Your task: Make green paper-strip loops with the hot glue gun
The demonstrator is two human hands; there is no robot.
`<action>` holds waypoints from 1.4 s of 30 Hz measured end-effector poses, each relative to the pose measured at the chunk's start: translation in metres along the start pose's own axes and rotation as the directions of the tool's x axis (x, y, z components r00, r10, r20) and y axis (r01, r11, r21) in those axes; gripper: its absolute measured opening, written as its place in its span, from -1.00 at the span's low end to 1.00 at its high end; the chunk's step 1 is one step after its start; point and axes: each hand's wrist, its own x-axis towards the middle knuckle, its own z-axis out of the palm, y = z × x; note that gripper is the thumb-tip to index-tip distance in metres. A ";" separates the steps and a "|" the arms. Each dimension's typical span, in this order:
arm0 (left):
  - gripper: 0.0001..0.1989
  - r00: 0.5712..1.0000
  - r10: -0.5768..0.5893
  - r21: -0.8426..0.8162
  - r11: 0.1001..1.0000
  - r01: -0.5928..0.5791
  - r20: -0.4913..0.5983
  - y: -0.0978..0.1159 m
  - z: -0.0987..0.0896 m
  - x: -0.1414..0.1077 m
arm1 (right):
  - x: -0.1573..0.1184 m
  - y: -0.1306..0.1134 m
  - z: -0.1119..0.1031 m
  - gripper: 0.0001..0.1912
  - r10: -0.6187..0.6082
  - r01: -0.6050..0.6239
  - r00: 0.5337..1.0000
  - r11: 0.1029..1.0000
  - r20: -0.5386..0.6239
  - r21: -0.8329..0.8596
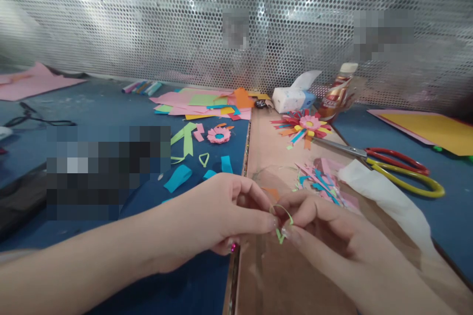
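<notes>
Between my two hands is a thin light-green paper strip [281, 238], bent into a loop with a pointed lower end. My left hand [225, 211] pinches one side of it between thumb and forefinger. Fingertips of my right hand [332, 231] are closed on the other side. Left of them on the blue table lie a small green paper triangle [204, 159], blue paper strips [178, 178] and a pink paper ring flower [219, 135]. Beyond my right hand sits a pile of pink and blue paper scraps [321, 182].
Red-and-yellow-handled scissors [402, 167] lie at right beside a white tissue [384, 197]. Behind are a multicoloured paper flower [308, 125], a tissue pack [291, 99], a bottle [338, 91] and stacked coloured paper [203, 101]. A perforated metal panel [177, 24] stands at the back.
</notes>
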 end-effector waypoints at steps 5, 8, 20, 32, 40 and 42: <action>-0.87 1.000 0.005 -0.002 1.000 -0.005 0.011 0.000 0.000 0.001 | 0.000 -0.001 0.001 -0.89 0.000 0.000 1.000 1.000 -0.013 -0.006; -0.86 1.000 -0.005 0.001 1.000 0.005 0.004 0.000 0.000 0.001 | 0.000 -0.001 0.000 -0.89 -0.007 0.007 1.000 1.000 -0.004 0.000; -0.86 1.000 -0.019 0.000 1.000 0.019 0.007 0.000 0.002 0.000 | 0.002 -0.001 0.003 -0.88 0.017 -0.017 1.000 0.998 -0.004 0.057; -0.85 1.000 -0.023 -0.006 1.000 0.023 0.002 0.000 0.002 0.000 | 0.000 -0.003 0.003 -0.87 0.028 -0.027 0.998 1.000 -0.048 0.005; -0.78 1.000 -0.024 -0.011 1.000 0.024 0.014 -0.001 0.002 0.000 | -0.001 -0.005 0.003 -0.84 0.016 -0.017 0.998 1.000 -0.059 -0.019; -0.77 0.999 -0.036 -0.007 0.999 0.036 0.004 0.000 0.002 0.000 | 0.000 -0.005 0.002 -0.85 0.007 -0.009 0.998 1.000 -0.056 -0.029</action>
